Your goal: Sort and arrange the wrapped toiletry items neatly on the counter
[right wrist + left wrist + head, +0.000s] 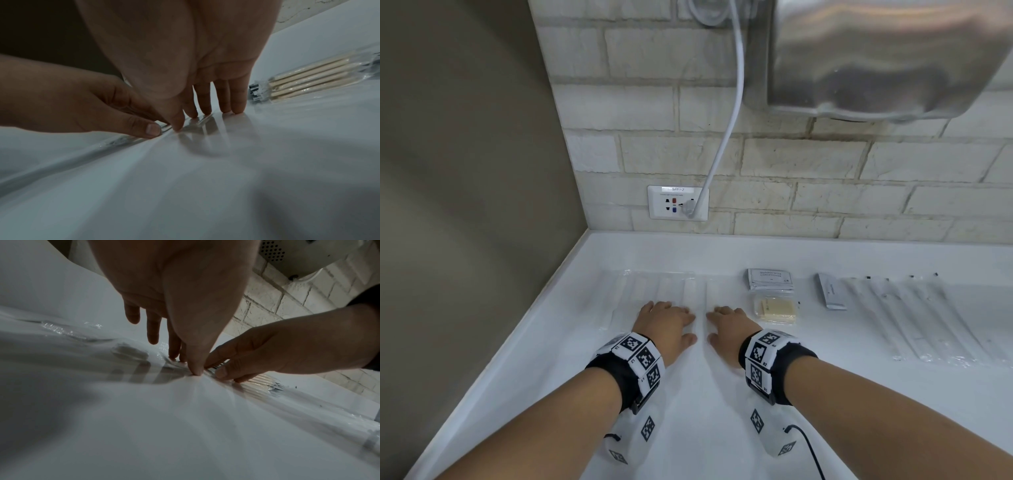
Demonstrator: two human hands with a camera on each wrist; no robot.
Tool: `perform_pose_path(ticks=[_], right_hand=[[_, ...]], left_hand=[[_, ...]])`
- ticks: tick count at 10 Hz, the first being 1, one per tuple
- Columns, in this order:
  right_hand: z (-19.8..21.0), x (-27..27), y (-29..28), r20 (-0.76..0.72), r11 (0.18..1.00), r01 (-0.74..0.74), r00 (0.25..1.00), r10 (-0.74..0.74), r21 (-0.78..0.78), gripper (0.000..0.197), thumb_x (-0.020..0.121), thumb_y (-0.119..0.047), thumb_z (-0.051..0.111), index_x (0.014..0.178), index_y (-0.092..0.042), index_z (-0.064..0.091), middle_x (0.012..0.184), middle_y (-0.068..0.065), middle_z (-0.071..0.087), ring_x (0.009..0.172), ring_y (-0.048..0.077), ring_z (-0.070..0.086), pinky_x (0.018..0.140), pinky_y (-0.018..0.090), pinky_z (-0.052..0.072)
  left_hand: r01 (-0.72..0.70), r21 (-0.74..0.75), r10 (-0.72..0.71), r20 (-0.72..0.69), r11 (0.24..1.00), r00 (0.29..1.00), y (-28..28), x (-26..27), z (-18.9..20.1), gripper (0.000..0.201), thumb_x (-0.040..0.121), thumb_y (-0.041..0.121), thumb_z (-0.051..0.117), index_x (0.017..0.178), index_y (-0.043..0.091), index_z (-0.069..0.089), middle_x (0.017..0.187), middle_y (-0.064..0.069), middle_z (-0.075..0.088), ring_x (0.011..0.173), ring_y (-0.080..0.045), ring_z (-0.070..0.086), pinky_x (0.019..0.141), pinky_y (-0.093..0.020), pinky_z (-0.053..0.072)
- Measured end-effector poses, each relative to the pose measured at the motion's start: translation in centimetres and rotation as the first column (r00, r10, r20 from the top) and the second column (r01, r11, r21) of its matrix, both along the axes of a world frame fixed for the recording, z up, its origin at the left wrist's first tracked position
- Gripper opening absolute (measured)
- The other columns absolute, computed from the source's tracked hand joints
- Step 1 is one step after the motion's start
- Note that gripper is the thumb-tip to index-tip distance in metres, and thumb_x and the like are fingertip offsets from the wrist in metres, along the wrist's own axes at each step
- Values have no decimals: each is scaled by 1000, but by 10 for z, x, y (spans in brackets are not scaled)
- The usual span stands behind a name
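A row of long white items in clear wrappers (pixel 664 291) lies side by side on the white counter (pixel 705 394) at the left. My left hand (pixel 667 317) rests flat on their near ends, fingers straight. My right hand (pixel 726 320) lies next to it, fingertips pressing the rightmost wrapper (pixel 197 121). In the left wrist view the left fingertips (pixel 174 355) touch the crinkled plastic and the right hand (pixel 257 353) meets them thumb to thumb. To the right lie shampoo sachets (pixel 770 279), a packet of cotton buds (pixel 777 310) (pixel 308 79), a grey sachet (pixel 832 291) and another row of wrapped long items (pixel 914 315).
A brick wall runs behind the counter with a socket plate (pixel 678 202) and a white cable (pixel 729 120) plugged into it. A metal hand dryer (pixel 876 58) hangs at the upper right. A plain wall (pixel 465 171) closes the left side.
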State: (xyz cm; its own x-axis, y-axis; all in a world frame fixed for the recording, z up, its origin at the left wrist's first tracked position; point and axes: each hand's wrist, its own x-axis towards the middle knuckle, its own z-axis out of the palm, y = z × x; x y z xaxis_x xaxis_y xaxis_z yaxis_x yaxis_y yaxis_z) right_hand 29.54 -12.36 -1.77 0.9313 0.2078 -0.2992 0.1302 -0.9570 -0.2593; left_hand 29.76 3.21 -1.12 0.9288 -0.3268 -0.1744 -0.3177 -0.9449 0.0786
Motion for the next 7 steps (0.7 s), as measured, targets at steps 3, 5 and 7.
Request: perform_pose_path(ticks=[3,5,7], right_hand=[[2,-2,0,3,999,13,1000,-13,29,51,98,-23,40,148,-18,31,158,1,21,144,25,20,115,42,29],[1,-2,0,7,999,18,1000,-18,45,53,98,-23,41,149,-19,28,159,1,20,144,25,20,115,41,28],[0,-4,-2,20,994,34,999,-36,105,57,97,-19,43,151,-23,25,158,0,21,143,25,24,114,40,30]], left_hand=[[-2,-23,2,9,1000,1000,2,-1,-2,54,98,47,40,149,31,34,158,11,29,147,-18,21,121,-41,9],[2,-25,-2,18,1000,1000,2,-1,-3,54,98,47,40,149,31,33,158,11,29,147,-17,22,121,-41,9],[-2,-28,2,11,1000,1000,4,-1,1,56,97,47,42,150,31,31,159,12,26,147,-16,21,121,-42,9]])
